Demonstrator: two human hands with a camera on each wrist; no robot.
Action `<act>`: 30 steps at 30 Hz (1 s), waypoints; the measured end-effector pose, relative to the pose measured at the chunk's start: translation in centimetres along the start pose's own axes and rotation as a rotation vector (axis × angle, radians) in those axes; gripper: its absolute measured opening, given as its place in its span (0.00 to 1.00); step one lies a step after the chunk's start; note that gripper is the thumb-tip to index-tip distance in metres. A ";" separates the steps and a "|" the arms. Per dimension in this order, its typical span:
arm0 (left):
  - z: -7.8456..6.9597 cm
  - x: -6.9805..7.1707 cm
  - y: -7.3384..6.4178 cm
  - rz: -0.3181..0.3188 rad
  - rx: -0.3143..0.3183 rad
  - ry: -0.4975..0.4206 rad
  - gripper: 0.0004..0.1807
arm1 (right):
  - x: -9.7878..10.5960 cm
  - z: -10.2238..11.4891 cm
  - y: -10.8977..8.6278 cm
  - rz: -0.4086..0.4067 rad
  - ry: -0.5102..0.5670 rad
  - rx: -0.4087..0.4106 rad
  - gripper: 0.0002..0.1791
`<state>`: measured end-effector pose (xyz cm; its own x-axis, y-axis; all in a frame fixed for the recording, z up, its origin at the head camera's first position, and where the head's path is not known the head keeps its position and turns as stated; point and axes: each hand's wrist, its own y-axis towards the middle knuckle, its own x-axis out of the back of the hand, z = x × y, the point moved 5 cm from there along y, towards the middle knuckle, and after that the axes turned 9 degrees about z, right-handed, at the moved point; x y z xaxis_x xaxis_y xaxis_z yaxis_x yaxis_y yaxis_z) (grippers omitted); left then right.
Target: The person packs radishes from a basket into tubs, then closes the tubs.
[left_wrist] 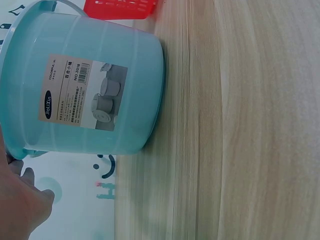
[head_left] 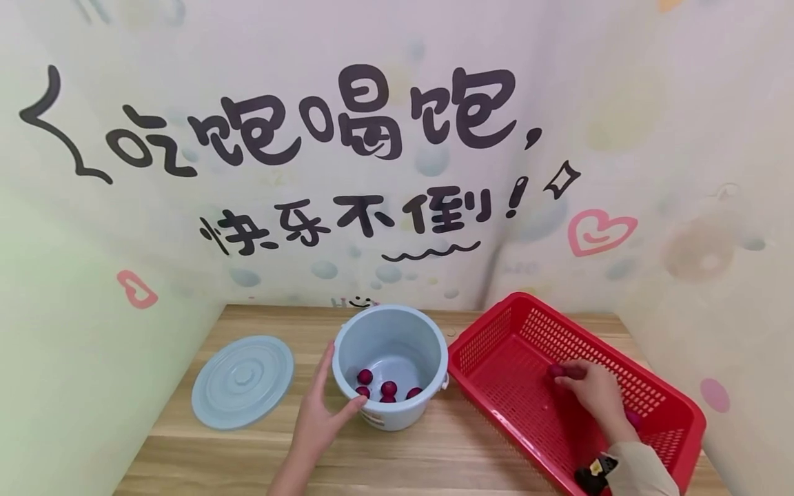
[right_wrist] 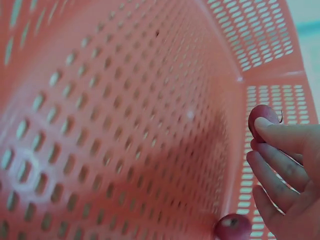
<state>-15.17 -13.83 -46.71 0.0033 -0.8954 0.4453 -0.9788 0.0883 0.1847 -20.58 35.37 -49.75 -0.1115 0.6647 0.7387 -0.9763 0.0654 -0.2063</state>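
Note:
My left hand (head_left: 319,417) touches the near-left rim of a light blue bucket (head_left: 406,413), its thumb and fingers spread along the edge. Several small dark red radishes (head_left: 389,388) lie on the bottom inside. The left wrist view shows the bucket's outer wall with a printed label (left_wrist: 82,92). Over in a red slotted basket (head_left: 521,386), my right hand (head_left: 592,393) pinches one radish (right_wrist: 260,120) between thumb and fingers; a thin root tail shows on it. Another radish (right_wrist: 233,227) lies in the basket below that hand.
A round light blue lid (head_left: 242,382) lies flat on the wooden table (head_left: 434,461), left of the bucket. The basket stands at an angle close to the bucket's right side. A wall (head_left: 279,275) with large black lettering closes off the back.

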 end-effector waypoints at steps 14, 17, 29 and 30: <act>-0.1 -0.1 0.1 -0.003 0.002 -0.003 0.57 | 1.1 5.6 -0.4 0.008 0.117 0.109 0.21; 0.0 0.1 0.0 -0.008 0.002 -0.002 0.57 | 1.0 7.2 -0.5 0.010 0.132 0.140 0.21; -0.2 0.0 0.1 -0.014 -0.022 -0.002 0.57 | 0.4 12.1 -1.2 0.061 0.221 0.285 0.21; -0.2 0.0 0.1 -0.016 -0.020 0.001 0.57 | 0.3 12.5 -1.2 0.070 0.240 0.296 0.21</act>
<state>-15.20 -13.76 -46.54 0.0193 -0.8965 0.4426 -0.9742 0.0826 0.2099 -21.72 26.20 -41.27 -0.1679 0.8172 0.5513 -0.9830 -0.1807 -0.0315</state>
